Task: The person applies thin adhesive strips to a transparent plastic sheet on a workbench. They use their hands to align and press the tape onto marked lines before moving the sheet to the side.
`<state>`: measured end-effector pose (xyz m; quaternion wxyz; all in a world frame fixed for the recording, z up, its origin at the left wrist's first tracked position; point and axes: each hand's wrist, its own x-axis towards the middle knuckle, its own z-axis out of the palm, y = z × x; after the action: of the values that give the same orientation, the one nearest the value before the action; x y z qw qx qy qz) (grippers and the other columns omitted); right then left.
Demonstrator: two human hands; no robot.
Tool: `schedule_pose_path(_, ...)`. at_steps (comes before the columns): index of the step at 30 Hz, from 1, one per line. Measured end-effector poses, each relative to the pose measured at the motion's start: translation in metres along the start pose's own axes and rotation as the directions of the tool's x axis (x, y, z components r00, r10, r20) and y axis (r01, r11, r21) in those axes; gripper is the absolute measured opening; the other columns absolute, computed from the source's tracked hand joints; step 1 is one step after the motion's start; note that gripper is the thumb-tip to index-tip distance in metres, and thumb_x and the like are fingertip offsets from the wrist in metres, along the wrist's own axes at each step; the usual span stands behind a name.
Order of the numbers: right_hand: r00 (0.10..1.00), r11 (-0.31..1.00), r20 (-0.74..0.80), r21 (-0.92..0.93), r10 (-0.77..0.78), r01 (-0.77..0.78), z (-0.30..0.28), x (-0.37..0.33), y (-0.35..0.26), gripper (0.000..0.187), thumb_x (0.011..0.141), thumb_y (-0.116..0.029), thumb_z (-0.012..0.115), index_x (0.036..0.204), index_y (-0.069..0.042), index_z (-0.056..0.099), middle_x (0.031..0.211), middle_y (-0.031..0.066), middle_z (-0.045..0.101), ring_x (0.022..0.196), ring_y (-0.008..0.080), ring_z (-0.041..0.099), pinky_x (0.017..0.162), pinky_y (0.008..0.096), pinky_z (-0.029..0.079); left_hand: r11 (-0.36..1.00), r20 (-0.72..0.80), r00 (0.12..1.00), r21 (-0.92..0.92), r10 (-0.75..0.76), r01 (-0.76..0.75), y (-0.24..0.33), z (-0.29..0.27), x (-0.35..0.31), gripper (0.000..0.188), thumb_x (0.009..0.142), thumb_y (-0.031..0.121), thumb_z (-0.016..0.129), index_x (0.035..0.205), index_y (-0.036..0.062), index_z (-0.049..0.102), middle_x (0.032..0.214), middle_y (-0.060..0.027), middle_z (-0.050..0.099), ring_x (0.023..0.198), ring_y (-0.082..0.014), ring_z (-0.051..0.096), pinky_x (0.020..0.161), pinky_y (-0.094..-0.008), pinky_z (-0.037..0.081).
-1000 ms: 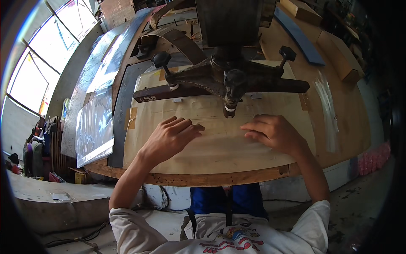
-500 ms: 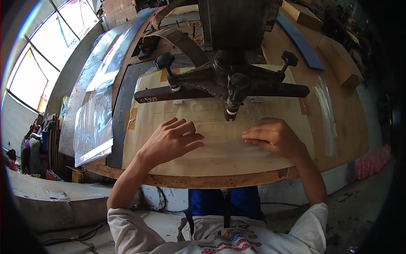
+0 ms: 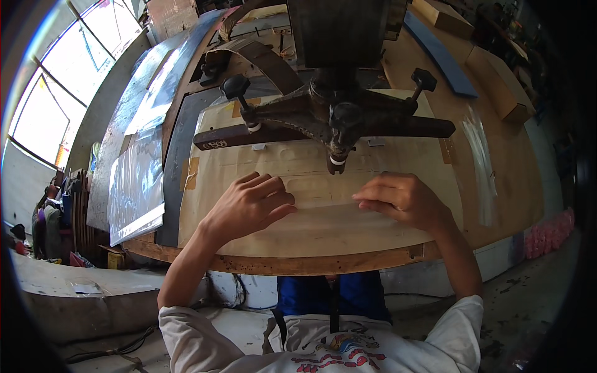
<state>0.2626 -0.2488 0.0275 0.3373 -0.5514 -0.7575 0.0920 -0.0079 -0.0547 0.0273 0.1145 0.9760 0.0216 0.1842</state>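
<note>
My left hand (image 3: 252, 202) hovers over or rests on the near part of the pale work sheet (image 3: 311, 239), fingers bent and thumb close to the forefinger. Across from it, my right hand (image 3: 401, 200) has its fingers pressed together, tips pointing left. A faint straight line runs across the pale surface between both hands; whether they pinch a thin clear film there I cannot make out. Just beyond the hands, the dark metal machine head (image 3: 339, 118) hangs over the sheet, carrying a long dark crossbar (image 3: 407, 128) and a white-ringed tip (image 3: 337, 163).
Clear plastic bags or sheets (image 3: 140, 186) lie at the left of the table. Several thin clear strips (image 3: 480, 168) are on the right. Beyond them are a blue strip (image 3: 438, 56) and a cardboard box (image 3: 500, 84). The wooden table edge (image 3: 323, 266) curves in front of me.
Both hands keep nearly the same pose and place, the left shifted very slightly left. The view has tilted a little; the machine head looks the same.
</note>
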Motion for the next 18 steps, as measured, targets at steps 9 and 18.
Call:
schedule_pose_path(9, 1.000, 1.000, 0.017, 0.014, 0.022, -0.022, 0.0000, -0.0020, -0.0014, 0.014, 0.090, -0.015, 0.077, 0.102, -0.008, 0.076, 0.089, 0.0059, 0.072, 0.076, 0.0213, 0.070, 0.065, 0.0342, 0.057, 0.999, -0.029, 0.999, -0.016, 0.031, -0.032, -0.0009, 0.0002, -0.0010, 0.026, 0.089, 0.018, 0.079, 0.113, 0.0116, 0.070, 0.083, 0.0009, 0.067, 0.080, -0.0181, 0.065, 0.076, -0.0345, 0.054)
schedule_pose_path(18, 0.999, 0.992, 0.033, -0.124, -0.028, 0.032, -0.0088, 0.0013, -0.0006, 0.013, 0.088, -0.019, 0.079, 0.095, -0.010, 0.075, 0.085, 0.0031, 0.071, 0.087, 0.0215, 0.065, 0.083, 0.0380, 0.055, 0.994, 0.012, 0.995, -0.033, 0.102, -0.102, -0.0031, -0.0024, -0.0017, 0.022, 0.078, 0.018, 0.086, 0.099, 0.0163, 0.079, 0.079, 0.0042, 0.064, 0.076, -0.0135, 0.063, 0.072, -0.0311, 0.054)
